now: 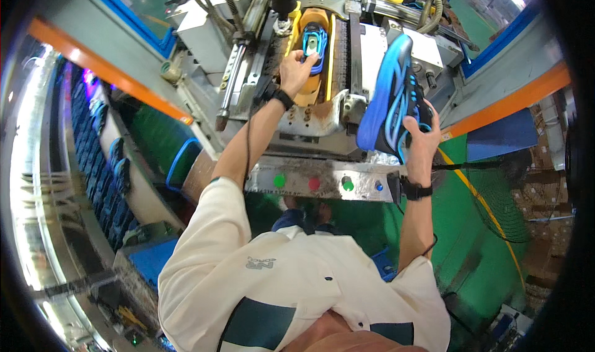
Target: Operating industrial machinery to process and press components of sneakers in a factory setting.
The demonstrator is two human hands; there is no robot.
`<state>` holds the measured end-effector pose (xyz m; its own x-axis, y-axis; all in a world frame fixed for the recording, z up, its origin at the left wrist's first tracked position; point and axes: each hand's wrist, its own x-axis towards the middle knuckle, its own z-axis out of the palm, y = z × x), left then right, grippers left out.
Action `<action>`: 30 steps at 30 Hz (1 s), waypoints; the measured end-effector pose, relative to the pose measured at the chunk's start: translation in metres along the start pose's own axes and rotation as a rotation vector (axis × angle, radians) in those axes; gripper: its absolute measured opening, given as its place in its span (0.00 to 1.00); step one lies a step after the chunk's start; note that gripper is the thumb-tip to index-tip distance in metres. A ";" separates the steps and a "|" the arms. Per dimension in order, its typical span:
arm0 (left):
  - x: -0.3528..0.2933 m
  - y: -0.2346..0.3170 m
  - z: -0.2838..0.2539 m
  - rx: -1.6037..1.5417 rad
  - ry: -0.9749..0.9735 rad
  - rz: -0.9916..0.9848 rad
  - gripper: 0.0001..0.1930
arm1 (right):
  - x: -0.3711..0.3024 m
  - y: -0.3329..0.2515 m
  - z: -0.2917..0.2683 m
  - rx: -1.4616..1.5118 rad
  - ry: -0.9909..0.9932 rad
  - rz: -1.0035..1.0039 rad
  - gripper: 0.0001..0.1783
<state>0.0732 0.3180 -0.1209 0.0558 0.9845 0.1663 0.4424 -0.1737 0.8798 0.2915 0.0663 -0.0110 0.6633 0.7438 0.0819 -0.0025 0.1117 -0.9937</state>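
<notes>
In the head view, the cradled shoe (pixel 314 43) lies just beyond the left hand (pixel 295 75), its long axis running away from the person, in line with the yellow-orange trough (pixel 302 96) around it. The left hand is the nearer one: its fingers touch the shoe's near part, though I cannot tell whether they are clamped on it. Off to the right and well apart from the trough, the right hand (pixel 423 139) has its fingers clamped about the heel end of the raised shoe (pixel 387 98), toe pointing away, blue sole facing left.

The trough sits in a grimy metal machine (pixel 321 127), with a button panel (pixel 297 183) on the near side. Around it are a green floor (pixel 455 222) with a yellow line (pixel 486 209) and, at left, rows of dark shoes (pixel 118 172).
</notes>
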 end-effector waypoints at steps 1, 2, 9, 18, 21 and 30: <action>0.021 -0.007 0.016 0.071 0.012 0.003 0.27 | 0.003 -0.005 -0.004 -0.059 0.040 -0.008 0.29; 0.039 -0.014 0.032 0.142 0.031 0.004 0.28 | 0.008 -0.008 -0.006 -0.117 0.074 -0.017 0.28; 0.077 -0.057 0.053 0.159 0.102 -0.059 0.16 | 0.092 0.002 0.018 -0.490 0.114 -0.233 0.27; -0.109 0.051 -0.185 -0.676 -0.074 -0.667 0.18 | 0.263 0.059 0.234 -1.160 -0.493 0.024 0.41; -0.167 0.060 -0.255 -0.541 -0.063 -0.507 0.22 | 0.246 0.128 0.293 -1.243 -0.362 -0.170 0.31; -0.338 0.084 -0.299 -0.745 0.697 -0.505 0.10 | 0.249 0.216 0.241 -1.206 -0.382 -0.431 0.33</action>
<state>-0.1760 -0.0365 0.0294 -0.5905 0.7585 -0.2756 -0.3816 0.0385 0.9235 0.2761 0.4346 -0.1867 0.1941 0.9552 0.2235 0.9426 -0.1184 -0.3123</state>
